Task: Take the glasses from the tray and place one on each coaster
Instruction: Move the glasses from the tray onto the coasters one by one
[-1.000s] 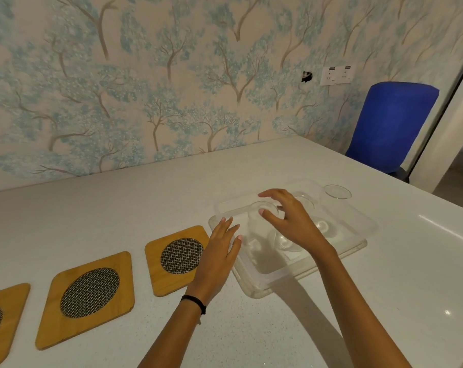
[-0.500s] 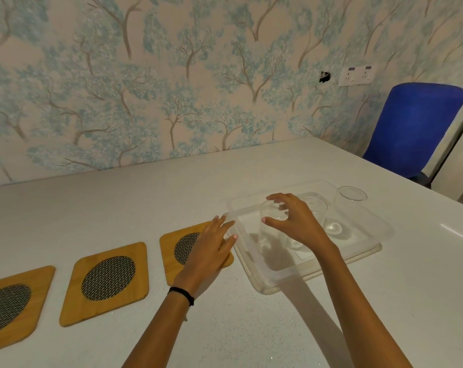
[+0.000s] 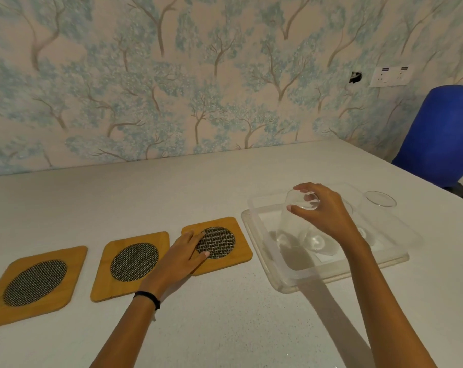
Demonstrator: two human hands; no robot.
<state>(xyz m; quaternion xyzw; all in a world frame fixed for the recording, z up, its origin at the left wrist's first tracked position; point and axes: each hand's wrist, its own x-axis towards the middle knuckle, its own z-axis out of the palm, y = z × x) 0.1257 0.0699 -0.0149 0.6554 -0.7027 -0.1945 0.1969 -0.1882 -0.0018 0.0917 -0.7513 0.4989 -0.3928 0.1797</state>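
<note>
A: Held glass [image 3: 295, 219]: clear, upright, inside the tray [image 3: 265, 229] toward its 9 o'clock end. Lifted or base down, cannot tell.

B: Grip?

A: Right hand [image 3: 328, 211] over the top, fingertips [image 3: 290, 207] clenched round the rim. Grasping that glass, nothing else.

B: Other glasses?

A: Second glass [image 3: 318, 241] just beside the first, at 3 o'clock of it, partly hidden behind the right wrist. Third glass [image 3: 381, 201] at the tray's 2 o'clock corner, only the rim plain to see. Clear on clear, outlines hard to read.

B: Tray itself?

A: Transparent plastic, shallow walls, flat on the white surface [image 3: 225, 328], at 3 o'clock of the coaster row.

B: Coasters?

A: Three, wooden squares with dark mesh discs, laid in a line. Near coaster [image 3: 241, 251] just beside the tray, apart from it by a narrow strip. Middle coaster [image 3: 124, 266] at 9 o'clock of that. Far coaster [image 3: 20, 290] further at 9 o'clock, cut by the frame edge. All bare of glasses.

B: Left hand?

A: Left hand [image 3: 184, 254] released, flat, palm down, fingers resting on the near coaster's 8 o'clock part, reaching onto the mesh. Dark band [image 3: 148, 298] at the wrist.

B: Surroundings?

A: Wallpaper [image 3: 172, 75] with blue trees at 12 o'clock. Blue chair [image 3: 442, 134] at 2 o'clock, past the surface edge. Socket plate [image 3: 391, 75] on the wall above it.
</note>
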